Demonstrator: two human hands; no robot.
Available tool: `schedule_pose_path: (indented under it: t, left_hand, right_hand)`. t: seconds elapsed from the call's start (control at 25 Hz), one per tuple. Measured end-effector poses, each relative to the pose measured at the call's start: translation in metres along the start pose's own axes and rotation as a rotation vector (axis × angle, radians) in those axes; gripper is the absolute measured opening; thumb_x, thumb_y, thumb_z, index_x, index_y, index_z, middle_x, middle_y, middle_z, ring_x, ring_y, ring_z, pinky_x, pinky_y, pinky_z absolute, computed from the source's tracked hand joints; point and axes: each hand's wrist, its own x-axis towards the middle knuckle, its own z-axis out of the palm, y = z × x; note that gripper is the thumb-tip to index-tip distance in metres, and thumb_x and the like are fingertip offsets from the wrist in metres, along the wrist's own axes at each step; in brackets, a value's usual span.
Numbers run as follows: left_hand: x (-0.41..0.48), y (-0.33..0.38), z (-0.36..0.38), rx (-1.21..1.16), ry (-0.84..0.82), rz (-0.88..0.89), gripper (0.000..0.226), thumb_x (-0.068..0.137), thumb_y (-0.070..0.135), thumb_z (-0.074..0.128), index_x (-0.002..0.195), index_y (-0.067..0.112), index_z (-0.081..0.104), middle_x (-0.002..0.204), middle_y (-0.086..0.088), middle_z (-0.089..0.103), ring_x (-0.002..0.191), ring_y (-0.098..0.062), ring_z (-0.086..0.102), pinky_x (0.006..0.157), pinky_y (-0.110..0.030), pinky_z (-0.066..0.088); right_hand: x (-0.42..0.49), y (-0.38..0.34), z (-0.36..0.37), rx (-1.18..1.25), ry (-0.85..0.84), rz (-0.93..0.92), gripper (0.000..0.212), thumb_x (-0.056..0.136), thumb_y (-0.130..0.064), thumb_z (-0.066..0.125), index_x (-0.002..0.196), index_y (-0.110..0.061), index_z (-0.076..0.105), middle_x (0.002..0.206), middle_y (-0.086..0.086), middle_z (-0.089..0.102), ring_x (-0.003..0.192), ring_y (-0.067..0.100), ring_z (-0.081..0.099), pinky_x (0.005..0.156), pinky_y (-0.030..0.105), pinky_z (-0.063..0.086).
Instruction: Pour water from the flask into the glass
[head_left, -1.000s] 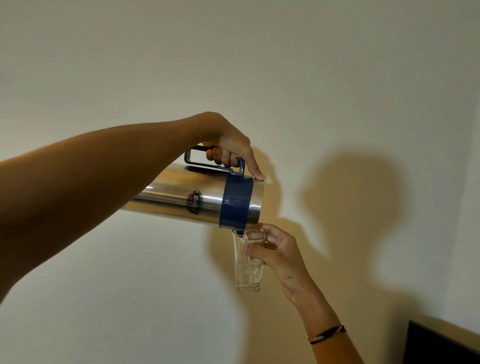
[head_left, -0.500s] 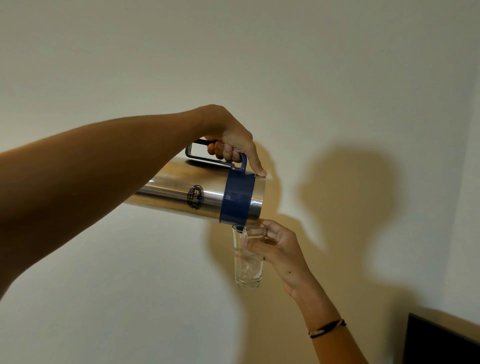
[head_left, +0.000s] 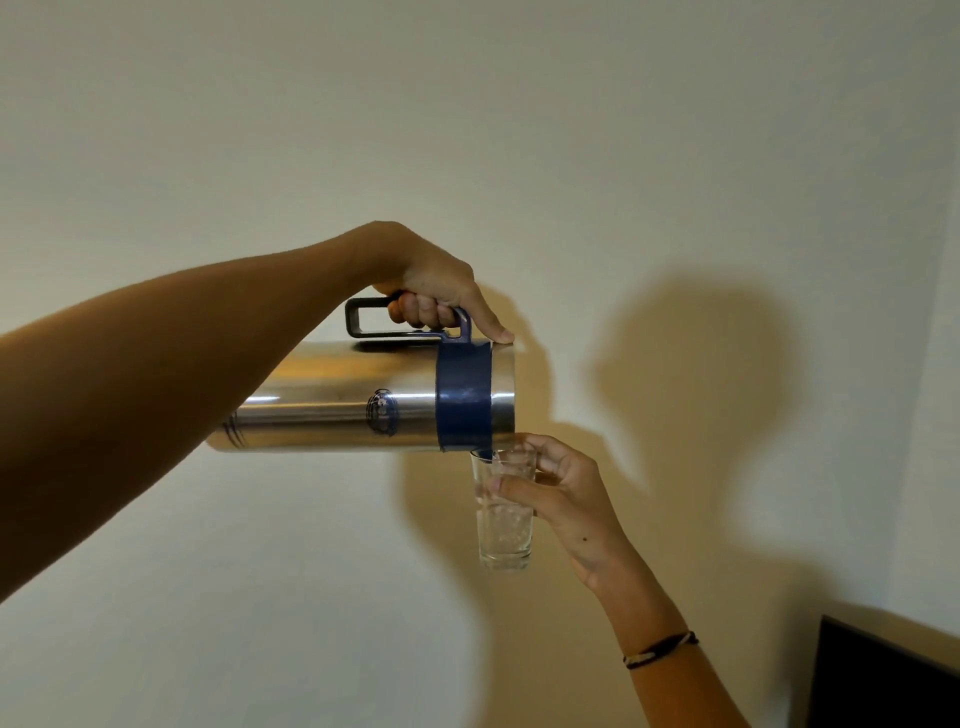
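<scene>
Flask (head_left: 363, 397): steel body with a blue band near the mouth, lying almost level in mid-air in front of a pale wall (head_left: 519, 130), mouth pointing right, directly over the glass. The flask's lip is sitting just above, perhaps touching, the glass rim; contact is unclear.

Left hand (head_left: 441, 291): fingers are curling tight around the dark handle (head_left: 363, 317) on top, thumb pressing down at the mouth end.

Right hand (head_left: 566, 499): wrapping the upper part of the glass, thumb in front and fingers behind, a dark cord bracelet (head_left: 660, 648) on the wrist.

Glass (head_left: 504, 525): clear, upright, held below the flask's mouth at centre-right, nothing under it. Water is churning inside, filling it to roughly half or a little more.

Risks, as judged:
- Both things are being held in the air; either arm drifting would be sending the stream past the narrow rim.
- The flask is nearly horizontal, so a slight further tip may be bringing a sudden gush and overflow.
- Bubbling is hiding the true level; stopping late looks likely.
- The grip is sitting high on the glass; spilled water could be making it slippery.
</scene>
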Motion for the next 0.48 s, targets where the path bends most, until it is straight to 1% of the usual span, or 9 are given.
schedule_pose_path:
  t: [0.12,0.24,0.36,0.4,0.48]
  left_hand:
    - [-0.010,-0.042,0.014,-0.205,0.014,0.043,0.065,0.075,0.072,0.081,0.045,0.025,0.046,0.043,0.007,0.033,0.035,-0.010,0.026,0.039,-0.020,0.024]
    - [-0.015,-0.091,0.040,-0.420,0.086,0.095,0.067,0.079,0.070,0.081,0.045,0.025,0.045,0.042,0.006,0.035,0.034,-0.010,0.027,0.038,-0.020,0.028]
    - [-0.017,-0.137,0.079,-0.650,0.195,0.148,0.070,0.081,0.069,0.083,0.046,0.023,0.044,0.039,0.005,0.038,0.032,-0.010,0.030,0.037,-0.019,0.031]
    - [-0.019,-0.151,0.096,-0.741,0.230,0.161,0.071,0.078,0.069,0.085,0.045,0.022,0.044,0.038,0.004,0.039,0.031,-0.010,0.031,0.036,-0.019,0.031]
    - [-0.023,-0.175,0.133,-0.917,0.310,0.179,0.076,0.065,0.075,0.091,0.044,0.020,0.043,0.036,0.004,0.038,0.029,-0.009,0.031,0.035,-0.019,0.030]
  right_hand:
    - [0.000,0.002,0.000,-0.009,-0.004,0.002,0.057,0.061,-0.040,0.099,0.115,-0.039,0.082,0.114,-0.004,0.088,0.099,0.013,0.084,0.079,0.029,0.070]
    - [0.000,0.006,0.003,-0.006,-0.008,0.022,0.066,0.058,-0.038,0.099,0.120,-0.030,0.080,0.113,-0.004,0.088,0.098,0.014,0.084,0.075,0.031,0.070]
    - [0.000,0.009,0.008,-0.003,-0.007,0.052,0.072,0.055,-0.037,0.098,0.124,-0.024,0.079,0.111,-0.007,0.088,0.093,0.009,0.084,0.069,0.023,0.067]
    - [-0.001,0.010,0.011,-0.003,-0.010,0.062,0.074,0.055,-0.036,0.098,0.124,-0.023,0.078,0.110,-0.008,0.088,0.090,0.007,0.084,0.068,0.022,0.066]
    - [-0.003,0.017,0.015,-0.006,-0.009,0.080,0.074,0.054,-0.035,0.099,0.124,-0.022,0.078,0.107,-0.010,0.088,0.089,0.007,0.083,0.067,0.022,0.066]
